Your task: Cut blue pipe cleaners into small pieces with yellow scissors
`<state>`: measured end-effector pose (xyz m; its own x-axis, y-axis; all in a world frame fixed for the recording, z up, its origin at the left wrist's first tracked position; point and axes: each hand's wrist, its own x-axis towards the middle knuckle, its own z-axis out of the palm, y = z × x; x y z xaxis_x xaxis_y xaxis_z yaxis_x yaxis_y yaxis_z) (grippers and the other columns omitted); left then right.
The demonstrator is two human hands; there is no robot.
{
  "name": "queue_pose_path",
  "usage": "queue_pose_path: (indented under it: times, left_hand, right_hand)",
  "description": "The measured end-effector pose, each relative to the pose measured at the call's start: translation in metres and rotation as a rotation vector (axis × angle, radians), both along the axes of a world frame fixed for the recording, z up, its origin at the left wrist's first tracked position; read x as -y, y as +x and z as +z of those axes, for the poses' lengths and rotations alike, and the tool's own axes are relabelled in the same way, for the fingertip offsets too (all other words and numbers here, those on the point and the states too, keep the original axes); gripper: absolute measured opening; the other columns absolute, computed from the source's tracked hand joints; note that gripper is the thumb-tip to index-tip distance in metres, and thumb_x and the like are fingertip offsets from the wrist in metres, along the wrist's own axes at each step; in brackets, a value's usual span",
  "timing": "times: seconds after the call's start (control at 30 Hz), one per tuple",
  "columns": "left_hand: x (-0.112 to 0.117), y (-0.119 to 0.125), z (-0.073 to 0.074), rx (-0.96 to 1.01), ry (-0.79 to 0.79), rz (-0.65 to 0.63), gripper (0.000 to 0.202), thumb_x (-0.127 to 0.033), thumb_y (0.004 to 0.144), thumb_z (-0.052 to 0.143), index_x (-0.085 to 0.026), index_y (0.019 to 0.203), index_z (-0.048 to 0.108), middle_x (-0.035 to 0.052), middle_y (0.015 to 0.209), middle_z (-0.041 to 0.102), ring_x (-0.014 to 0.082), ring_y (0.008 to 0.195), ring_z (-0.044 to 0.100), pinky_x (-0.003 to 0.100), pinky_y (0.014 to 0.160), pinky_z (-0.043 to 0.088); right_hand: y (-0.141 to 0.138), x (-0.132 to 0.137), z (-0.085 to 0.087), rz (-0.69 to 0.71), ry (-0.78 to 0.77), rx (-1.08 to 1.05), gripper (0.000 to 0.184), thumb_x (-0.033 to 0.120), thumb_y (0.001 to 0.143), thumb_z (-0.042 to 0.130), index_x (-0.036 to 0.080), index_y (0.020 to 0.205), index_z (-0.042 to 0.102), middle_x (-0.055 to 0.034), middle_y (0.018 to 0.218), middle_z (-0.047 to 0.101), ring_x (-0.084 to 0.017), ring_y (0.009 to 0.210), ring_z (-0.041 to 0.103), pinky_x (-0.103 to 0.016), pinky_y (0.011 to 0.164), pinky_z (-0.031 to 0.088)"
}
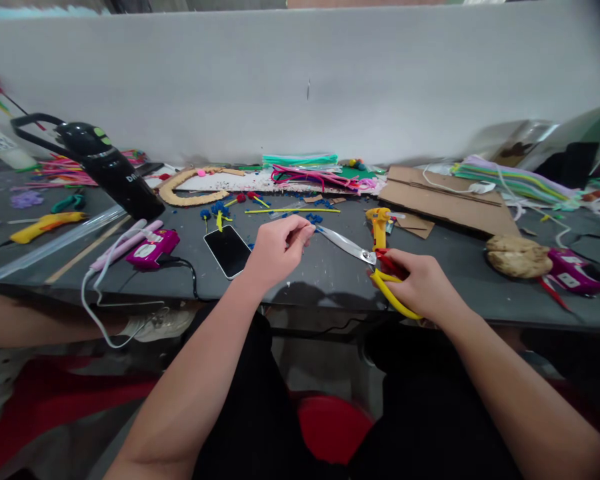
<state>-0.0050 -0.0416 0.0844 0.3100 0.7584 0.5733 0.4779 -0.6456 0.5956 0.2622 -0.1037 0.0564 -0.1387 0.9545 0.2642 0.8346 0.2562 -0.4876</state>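
Note:
My right hand (423, 283) is closed round the red and yellow handles of a pair of scissors (347, 243), whose blades point left. The blade tips reach close to the fingers of my left hand (283, 247). That hand is pinched shut, and whatever lies between its fingertips is too small to make out. A smartphone (227, 251) lies just left of my left hand. Beyond the scissors stands a yellow glue gun (379, 227). Blue scraps (314, 218) and a thin yellow stem (293, 211) lie on the table behind my left hand.
A black bottle (113, 170) stands at the left, near a magenta power adapter (153, 250) with cables. Cardboard (445, 200) lies at the back right. Bundled pipe cleaners (300, 161) lie along the grey partition (300, 80). A second magenta adapter (577, 272) sits far right.

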Motion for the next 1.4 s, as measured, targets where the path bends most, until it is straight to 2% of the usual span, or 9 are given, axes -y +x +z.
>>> queue_pose_path:
  times: [0.27, 0.53, 0.8, 1.03, 1.2, 1.4]
  left_hand:
    - [-0.0002, -0.0004, 0.0011, -0.01, 0.002, 0.002, 0.019, -0.027, 0.093, 0.052, -0.017, 0.08, 0.063, -0.0011, 0.063, 0.061, 0.0086, 0.054, 0.051, 0.023, 0.053, 0.039]
    - [-0.0012, -0.0006, -0.0003, 0.008, -0.011, -0.015, 0.021, -0.029, 0.093, 0.051, -0.018, 0.08, 0.063, -0.0002, 0.064, 0.062, 0.0093, 0.053, 0.051, 0.023, 0.053, 0.039]
    - [-0.0007, -0.0002, -0.0008, 0.018, -0.028, 0.001, 0.022, -0.032, 0.092, 0.052, -0.018, 0.08, 0.063, -0.0006, 0.063, 0.062, 0.0092, 0.053, 0.052, 0.023, 0.052, 0.039]
    - [-0.0009, 0.0028, -0.0024, 0.154, -0.141, -0.037, 0.029, -0.042, 0.094, 0.051, -0.017, 0.082, 0.062, 0.0008, 0.065, 0.062, 0.009, 0.054, 0.055, 0.021, 0.052, 0.044]
    - [-0.0001, 0.0026, -0.0026, 0.12, -0.093, -0.013, 0.029, -0.042, 0.094, 0.051, -0.018, 0.082, 0.062, 0.0009, 0.065, 0.062, 0.0092, 0.054, 0.054, 0.022, 0.051, 0.041]
    - [0.0005, 0.0024, -0.0017, 0.066, -0.031, 0.005, 0.028, -0.039, 0.095, 0.05, -0.018, 0.081, 0.062, 0.0002, 0.064, 0.062, 0.009, 0.053, 0.052, 0.023, 0.051, 0.039]
  right_hand:
    - [0.0002, -0.0016, -0.0013, 0.009, 0.012, 0.031, 0.021, 0.033, 0.074, 0.062, 0.02, 0.066, 0.048, 0.0039, 0.059, 0.047, -0.011, 0.056, 0.037, -0.023, 0.054, 0.033]
    - [0.0022, -0.0009, 0.0006, 0.023, 0.001, 0.046, 0.018, 0.034, 0.075, 0.061, 0.019, 0.069, 0.055, 0.0015, 0.061, 0.05, -0.012, 0.057, 0.037, -0.025, 0.054, 0.033]
    - [0.0022, -0.001, 0.0005, 0.009, -0.01, 0.039, 0.017, 0.034, 0.075, 0.062, 0.019, 0.07, 0.057, 0.0028, 0.061, 0.047, -0.011, 0.057, 0.036, -0.025, 0.055, 0.033]
    - [0.0002, -0.0005, -0.0001, 0.008, -0.032, 0.001, 0.02, 0.033, 0.075, 0.062, 0.019, 0.067, 0.05, 0.0033, 0.06, 0.044, -0.011, 0.058, 0.035, -0.024, 0.053, 0.031]
    - [-0.0039, 0.0009, 0.0004, 0.01, -0.03, -0.023, 0.028, 0.033, 0.074, 0.063, 0.02, 0.063, 0.041, 0.0043, 0.058, 0.04, -0.01, 0.057, 0.031, -0.023, 0.051, 0.029]
    - [-0.0034, 0.0015, 0.0012, 0.019, -0.041, -0.03, 0.029, 0.037, 0.075, 0.063, 0.02, 0.064, 0.041, 0.004, 0.058, 0.04, -0.01, 0.057, 0.03, -0.023, 0.051, 0.027]
